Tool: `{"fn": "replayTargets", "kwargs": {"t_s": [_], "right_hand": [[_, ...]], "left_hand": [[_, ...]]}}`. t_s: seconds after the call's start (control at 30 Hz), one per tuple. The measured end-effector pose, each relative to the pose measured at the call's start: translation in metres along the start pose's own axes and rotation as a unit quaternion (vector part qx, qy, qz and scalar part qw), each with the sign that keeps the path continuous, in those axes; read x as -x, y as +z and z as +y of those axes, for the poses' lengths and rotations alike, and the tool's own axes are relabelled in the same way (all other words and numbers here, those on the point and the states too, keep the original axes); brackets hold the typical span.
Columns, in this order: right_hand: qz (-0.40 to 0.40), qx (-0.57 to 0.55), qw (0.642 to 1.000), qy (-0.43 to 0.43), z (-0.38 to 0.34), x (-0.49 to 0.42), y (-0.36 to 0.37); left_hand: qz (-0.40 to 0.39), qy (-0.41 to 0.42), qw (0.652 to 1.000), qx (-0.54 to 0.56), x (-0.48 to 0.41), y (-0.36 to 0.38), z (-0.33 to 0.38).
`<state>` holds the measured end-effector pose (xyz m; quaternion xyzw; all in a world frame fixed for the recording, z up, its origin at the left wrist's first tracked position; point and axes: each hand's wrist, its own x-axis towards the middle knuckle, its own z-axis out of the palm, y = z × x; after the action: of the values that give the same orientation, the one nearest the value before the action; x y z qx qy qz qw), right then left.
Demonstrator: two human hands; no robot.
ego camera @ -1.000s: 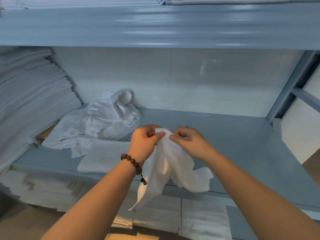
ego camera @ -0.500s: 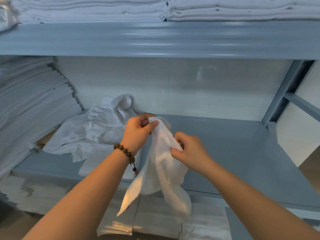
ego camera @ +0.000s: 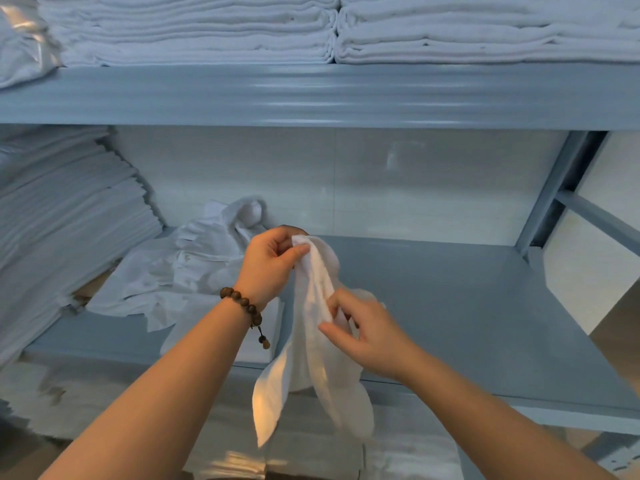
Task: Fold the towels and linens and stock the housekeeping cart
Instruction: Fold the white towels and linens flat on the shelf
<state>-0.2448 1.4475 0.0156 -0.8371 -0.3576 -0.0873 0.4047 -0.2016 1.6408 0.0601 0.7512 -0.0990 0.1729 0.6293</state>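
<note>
A small white towel [ego camera: 311, 362] hangs in the air in front of the middle shelf [ego camera: 450, 306]. My left hand [ego camera: 270, 261], with a bead bracelet on its wrist, pinches the towel's top end. Lower down, my right hand [ego camera: 363, 330] grips the towel's side edge with its fingers curled into the cloth. The towel's lower corners dangle loose below the shelf's front edge. A folded white cloth [ego camera: 221, 327] lies flat on the shelf under my left wrist.
A crumpled pile of white linen [ego camera: 180, 271] lies at the shelf's back left, beside a tall slanting stack of folded sheets [ego camera: 62, 220]. Folded towels [ego camera: 311, 29] fill the top shelf. More folded linen [ego camera: 398, 455] sits below. A shelf upright [ego camera: 550, 188] stands at right.
My right hand has slid down the towel from beside the left hand to its side edge. The towel now hangs longer. The view has tilted up, showing more of the top shelf.
</note>
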Motion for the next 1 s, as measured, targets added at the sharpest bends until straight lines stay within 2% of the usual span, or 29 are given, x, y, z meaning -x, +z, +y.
{"fn": "replayTargets", "kwargs": {"t_s": [0.1,0.23,0.4,0.5,0.63,0.8,0.9,1.0], "right_hand": [[-0.038,-0.031,0.999,0.018,0.0,0.005,0.006],[-0.035,0.036,0.997,0.057,0.01,0.009,0.009],[-0.135,0.076,0.986,0.067,0.014,0.015,0.022],[-0.15,0.066,0.984,0.076,0.018,0.022,0.036],[-0.185,0.081,0.972,0.122,0.036,0.034,0.044],[-0.253,0.22,0.935,0.113,0.069,0.06,0.051],[-0.262,0.312,0.903,0.133,0.083,0.069,0.05],[-0.26,0.419,0.861,0.127,0.089,0.07,0.038]], "left_hand": [[0.019,-0.013,1.0,-0.014,0.001,-0.009,-0.003],[0.064,-0.02,0.997,-0.038,-0.001,-0.028,-0.008],[0.087,-0.024,0.994,-0.061,0.0,-0.041,-0.007],[0.083,-0.031,0.995,-0.044,0.001,-0.044,-0.008],[0.116,-0.05,0.992,-0.007,0.001,-0.058,-0.008],[0.182,-0.072,0.98,0.029,-0.002,-0.078,-0.003],[0.185,-0.063,0.98,0.029,-0.002,-0.084,-0.005],[0.185,-0.037,0.982,-0.02,-0.001,-0.091,-0.015]]}}
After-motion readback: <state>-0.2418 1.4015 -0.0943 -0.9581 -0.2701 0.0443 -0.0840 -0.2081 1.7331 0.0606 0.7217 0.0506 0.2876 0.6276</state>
